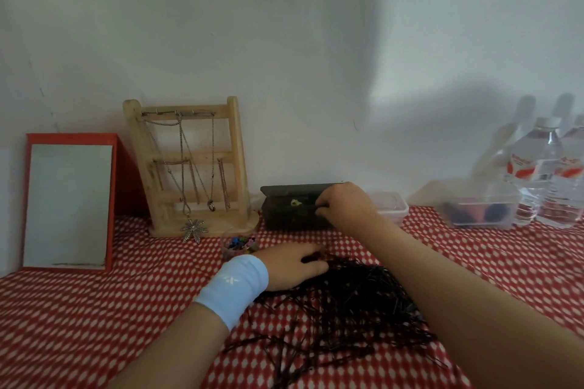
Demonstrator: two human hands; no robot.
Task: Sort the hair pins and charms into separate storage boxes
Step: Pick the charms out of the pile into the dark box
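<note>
A large pile of dark hair pins (350,303) lies on the red-and-white cloth in front of me. My left hand (290,265), with a pale blue wristband, rests at the pile's far left edge, fingers curled into the pins. My right hand (344,204) reaches over to a dark wooden box (290,211) by the wall; its fingers are curled at the box's right end by the lid's front edge, and what they hold is hidden. A small clear jar of coloured charms (239,245) stands just behind my left hand.
A wooden jewellery stand (192,167) hung with chains and a red-framed mirror (68,202) stand at the back left. A clear lidded tub (390,205) sits right of the box. Further right are another plastic container (480,211) and water bottles (543,174).
</note>
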